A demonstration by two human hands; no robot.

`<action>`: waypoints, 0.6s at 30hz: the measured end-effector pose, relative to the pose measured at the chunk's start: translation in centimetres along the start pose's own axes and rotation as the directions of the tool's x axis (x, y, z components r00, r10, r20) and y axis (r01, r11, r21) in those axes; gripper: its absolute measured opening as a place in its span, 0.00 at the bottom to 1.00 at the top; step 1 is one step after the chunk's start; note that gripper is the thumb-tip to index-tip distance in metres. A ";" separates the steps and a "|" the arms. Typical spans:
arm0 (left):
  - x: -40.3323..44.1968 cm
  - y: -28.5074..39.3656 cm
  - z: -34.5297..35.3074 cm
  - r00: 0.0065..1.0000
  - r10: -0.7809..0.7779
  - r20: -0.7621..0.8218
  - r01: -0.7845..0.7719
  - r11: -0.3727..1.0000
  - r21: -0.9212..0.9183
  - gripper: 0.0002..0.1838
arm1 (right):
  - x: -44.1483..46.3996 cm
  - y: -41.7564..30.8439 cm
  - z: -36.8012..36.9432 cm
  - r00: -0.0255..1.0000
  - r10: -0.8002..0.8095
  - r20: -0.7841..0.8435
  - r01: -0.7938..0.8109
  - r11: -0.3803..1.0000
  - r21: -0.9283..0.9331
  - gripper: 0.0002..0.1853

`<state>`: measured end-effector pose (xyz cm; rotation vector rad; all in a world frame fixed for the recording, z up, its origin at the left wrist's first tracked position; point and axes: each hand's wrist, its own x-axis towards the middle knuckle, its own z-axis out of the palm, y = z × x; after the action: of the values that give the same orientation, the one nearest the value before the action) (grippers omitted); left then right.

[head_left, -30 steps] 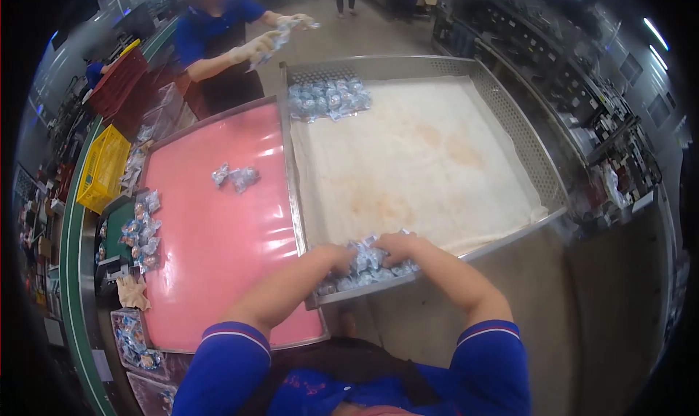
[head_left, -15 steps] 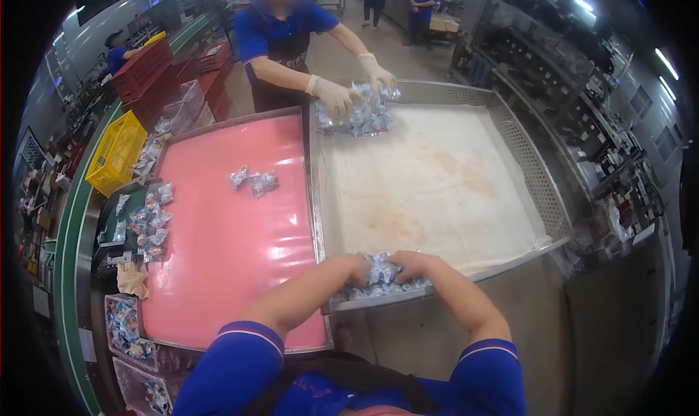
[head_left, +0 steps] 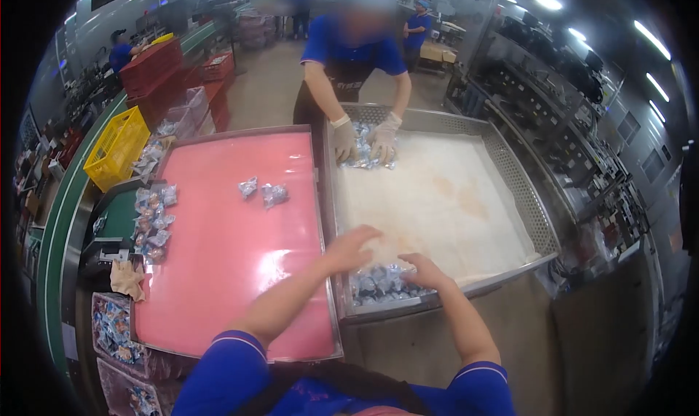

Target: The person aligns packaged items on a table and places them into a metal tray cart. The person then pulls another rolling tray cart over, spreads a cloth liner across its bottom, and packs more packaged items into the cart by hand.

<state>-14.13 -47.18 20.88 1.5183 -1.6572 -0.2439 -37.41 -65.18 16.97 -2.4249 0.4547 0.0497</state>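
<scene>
My left hand (head_left: 352,249) is raised over the near left corner of the cloth-lined metal tray (head_left: 451,288), fingers apart and holding nothing. Just right of the near pile of small wrapped packets (head_left: 378,283) is my right hand (head_left: 424,270), its fingers spread and empty. These silvery-blue packets lie close together along the tray's near edge. Across the tray, a co-worker's two gloved hands (head_left: 383,138) press around another group of packets (head_left: 362,157) in the far left corner.
Left of the tray lies a pink surface (head_left: 226,248) with a few packets (head_left: 274,195) on it and several more (head_left: 154,223) at its left edge. A yellow crate (head_left: 116,148), stacked red crates (head_left: 151,68) and a beige glove (head_left: 127,279) are farther left.
My hands have come off the near packets and opened, the left one moving up and away. The co-worker has moved right, hands now down around the far packets.
</scene>
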 end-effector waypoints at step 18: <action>-45.0 -24.9 -36.7 0.482 -0.732 -0.483 0.876 0.385 0.290 0.33 | 12.7 -17.8 10.5 0.907 0.179 -0.382 -0.302 0.907 -0.294 0.28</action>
<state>24.36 1.02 7.34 2.5984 -0.5830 -0.0883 -18.68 -49.71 17.67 -2.7169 0.9868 -0.2125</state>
